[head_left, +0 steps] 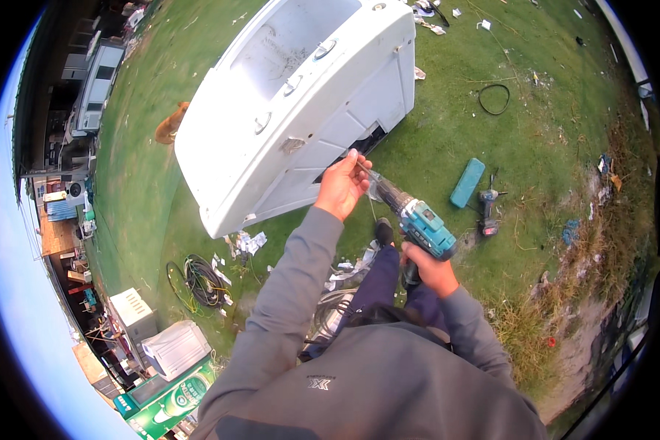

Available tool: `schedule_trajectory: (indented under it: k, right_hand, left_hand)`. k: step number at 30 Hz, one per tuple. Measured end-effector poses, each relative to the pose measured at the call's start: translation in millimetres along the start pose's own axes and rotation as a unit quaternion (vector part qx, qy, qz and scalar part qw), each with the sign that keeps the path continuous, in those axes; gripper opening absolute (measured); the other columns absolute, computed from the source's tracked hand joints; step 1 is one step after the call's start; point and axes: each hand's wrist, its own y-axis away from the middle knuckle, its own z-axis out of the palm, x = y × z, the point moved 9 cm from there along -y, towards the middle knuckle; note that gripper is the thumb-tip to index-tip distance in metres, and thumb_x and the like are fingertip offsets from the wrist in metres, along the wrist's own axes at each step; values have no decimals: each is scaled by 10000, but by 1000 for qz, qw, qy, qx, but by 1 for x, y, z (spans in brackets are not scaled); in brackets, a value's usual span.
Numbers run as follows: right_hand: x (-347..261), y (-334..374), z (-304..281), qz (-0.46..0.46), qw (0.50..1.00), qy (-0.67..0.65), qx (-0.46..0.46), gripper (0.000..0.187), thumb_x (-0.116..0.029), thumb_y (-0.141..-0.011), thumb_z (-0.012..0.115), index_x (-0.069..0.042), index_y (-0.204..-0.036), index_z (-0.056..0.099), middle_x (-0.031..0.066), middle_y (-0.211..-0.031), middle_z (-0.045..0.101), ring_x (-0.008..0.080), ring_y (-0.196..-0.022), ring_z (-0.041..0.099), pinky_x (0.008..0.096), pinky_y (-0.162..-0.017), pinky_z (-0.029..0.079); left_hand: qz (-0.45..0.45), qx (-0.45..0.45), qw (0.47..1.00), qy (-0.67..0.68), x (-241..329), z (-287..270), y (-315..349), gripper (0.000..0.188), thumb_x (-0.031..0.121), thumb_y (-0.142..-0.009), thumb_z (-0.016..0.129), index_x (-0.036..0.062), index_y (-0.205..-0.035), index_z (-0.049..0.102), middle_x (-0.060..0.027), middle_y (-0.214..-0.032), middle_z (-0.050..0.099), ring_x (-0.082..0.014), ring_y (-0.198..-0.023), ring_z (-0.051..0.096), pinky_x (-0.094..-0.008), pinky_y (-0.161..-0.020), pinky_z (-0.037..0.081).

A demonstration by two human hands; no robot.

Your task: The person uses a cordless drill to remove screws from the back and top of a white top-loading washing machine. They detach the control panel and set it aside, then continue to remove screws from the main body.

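Observation:
My right hand (431,270) is wrapped round the grip of a teal and black cordless drill (425,227), its chuck aimed up and to the left. With bent fingers, my left hand (342,183) pinches the long thin bit (371,173) near its tip. Just beyond that hand, a white washing machine (345,121) leans on the grass, knobs along its top edge. In its panel, close to my left fingertips, is a dark opening (367,143). Whether the bit touches the machine is hidden behind my fingers.
On the grass to the right lie a teal case (467,182), a second power tool (489,211) and a black belt loop (494,99). Coiled hose (205,281) and paper scraps (251,243) are at left. A brown dog (171,124) is beyond the machine's left side.

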Motion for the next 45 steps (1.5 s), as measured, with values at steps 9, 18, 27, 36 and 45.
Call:
schedule_trajectory:
  k: [9, 18, 27, 36, 45]
  right_hand:
    - [26, -88, 36, 50, 968, -247, 3, 334, -173, -922, 619, 2, -1204, 591, 55, -771, 593, 185, -701, 622, 343, -681, 530]
    - [22, -123, 41, 21, 963, -270, -6, 321, -177, -926, 628, 11, -1186, 610, 45, -764, 622, 166, -667, 629, 315, -655, 522]
    - [16, -131, 41, 35, 960, -277, -25, 310, -164, -907, 628, -1, -1170, 602, 55, -758, 608, 189, -682, 630, 342, -680, 533]
    - [18, -145, 29, 23, 955, -290, -52, 204, -161, -909, 615, -16, -1054, 615, 48, -734, 618, 160, -645, 627, 323, -634, 524]
    - [13, -156, 25, -1, 964, -259, -64, 108, -128, -886, 624, -21, -898, 620, 48, -734, 618, 154, -616, 627, 327, -611, 530]
  left_hand:
    - [36, -6, 996, 82, 32, 22, -89, 257, 228, -1084, 491, 30, -1159, 636, -45, -995, 633, -121, -767, 512, -289, -705, 499]
    - [72, 7, 996, 58, 55, 23, -119, 234, 208, -1074, 482, 52, -1153, 638, -44, -1013, 618, -117, -778, 479, -276, -705, 477]
    - [70, 18, 997, 38, 62, 25, -114, 240, 220, -1065, 515, 32, -1141, 644, -38, -1012, 631, -112, -764, 487, -272, -686, 476]
    - [427, 132, 664, -600, 176, 91, 63, 385, 209, -964, 676, -76, -1221, 641, -11, -832, 500, -107, -684, 464, -284, -620, 428]
    - [410, 54, 358, -837, 222, 113, 18, 574, 270, -750, 805, -22, -1207, 617, -184, -901, 609, -381, -889, 575, -470, -808, 466]
